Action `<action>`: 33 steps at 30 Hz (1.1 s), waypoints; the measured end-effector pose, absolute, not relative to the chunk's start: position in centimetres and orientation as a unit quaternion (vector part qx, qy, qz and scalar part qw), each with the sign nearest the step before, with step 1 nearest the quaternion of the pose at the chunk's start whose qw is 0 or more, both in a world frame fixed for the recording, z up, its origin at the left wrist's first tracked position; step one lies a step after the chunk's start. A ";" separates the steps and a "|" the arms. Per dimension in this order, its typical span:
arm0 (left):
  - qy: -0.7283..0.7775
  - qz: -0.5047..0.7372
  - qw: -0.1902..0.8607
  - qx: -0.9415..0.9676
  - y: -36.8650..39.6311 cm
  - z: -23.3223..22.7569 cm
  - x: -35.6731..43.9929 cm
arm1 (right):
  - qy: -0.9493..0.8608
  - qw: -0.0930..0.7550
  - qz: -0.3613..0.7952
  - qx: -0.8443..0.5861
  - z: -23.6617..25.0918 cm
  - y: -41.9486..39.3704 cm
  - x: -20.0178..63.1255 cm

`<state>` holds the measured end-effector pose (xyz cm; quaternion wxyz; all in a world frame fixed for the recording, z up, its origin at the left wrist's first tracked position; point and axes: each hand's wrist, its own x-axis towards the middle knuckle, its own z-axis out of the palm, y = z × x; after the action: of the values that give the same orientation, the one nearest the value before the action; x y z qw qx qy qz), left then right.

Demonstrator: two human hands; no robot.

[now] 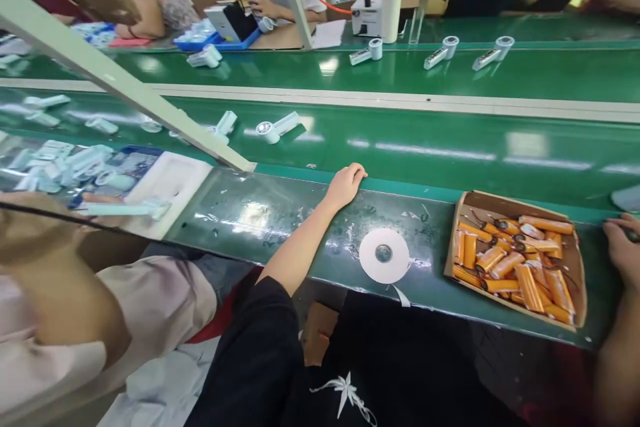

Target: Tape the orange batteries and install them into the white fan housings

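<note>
Two hands are sitting wide apart on my feed. The flat white tape roll (373, 257) is showing a papery loose end at the bench (210, 233) edge. My left hand (349, 183) is resting by the belt (425, 140), fingers loosely curled, seemingly empty; the right hand (623, 247) is getting cropped, can't tell its grip. Shiny orange cylinders (530, 288) are lying loose in the cardboard tray (579, 287) between them, so I'm guessing plenty's left. Glossy pale-blue round-headed units (277, 128) are dotting the belt beyond.
</note>
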<state>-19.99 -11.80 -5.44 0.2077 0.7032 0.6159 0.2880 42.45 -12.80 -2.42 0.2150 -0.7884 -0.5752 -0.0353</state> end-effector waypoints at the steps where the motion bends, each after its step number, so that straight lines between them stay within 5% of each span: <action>1: 0.618 0.295 0.214 0.697 -11.8 -5.5 -20.1 | -0.537 0.229 -0.007 -0.812 -2.7 -13.1 44.1; 9: 0.632 0.275 0.219 0.691 -12.0 -5.2 -20.3 | -0.486 0.286 0.047 -0.825 -6.5 -11.5 47.6; 33: 0.616 0.176 0.189 0.745 -12.5 -4.1 -19.5 | -0.425 0.307 0.071 -0.848 -4.9 -12.2 45.7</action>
<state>-19.55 -12.46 -4.10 0.1888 0.7447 0.6155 0.1757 45.75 -12.19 -4.89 0.3071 -0.8483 -0.4254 0.0711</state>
